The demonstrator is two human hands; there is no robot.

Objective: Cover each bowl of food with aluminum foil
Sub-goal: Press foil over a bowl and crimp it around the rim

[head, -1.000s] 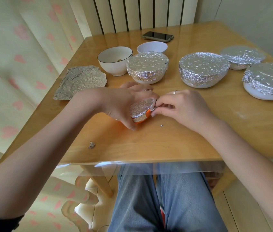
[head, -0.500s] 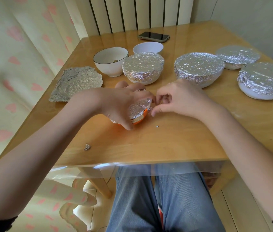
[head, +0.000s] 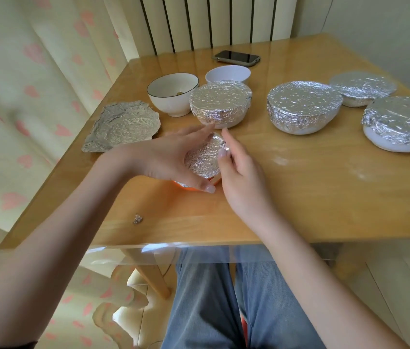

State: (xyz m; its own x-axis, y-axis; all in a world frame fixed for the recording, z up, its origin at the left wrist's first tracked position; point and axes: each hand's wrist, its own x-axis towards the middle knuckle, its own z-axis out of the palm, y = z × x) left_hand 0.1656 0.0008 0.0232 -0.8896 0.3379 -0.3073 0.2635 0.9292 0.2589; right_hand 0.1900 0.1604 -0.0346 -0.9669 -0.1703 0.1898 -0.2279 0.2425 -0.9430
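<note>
Orange bowl [head: 190, 188] — crinkled foil [head: 205, 158] cap.

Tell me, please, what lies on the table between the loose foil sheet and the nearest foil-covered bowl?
In the head view, an uncovered white bowl with a dark rim stands between the loose foil sheet and the nearest foil-covered bowl.

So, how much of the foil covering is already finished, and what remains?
Done: four white bowls wear foil. In hand: the small orange bowl, foil over its top, left hand cupping it, right hand at its edge. Left: the black-rimmed bowl and the plain white bowl stand uncovered; a crumpled foil sheet lies nearby.
</note>
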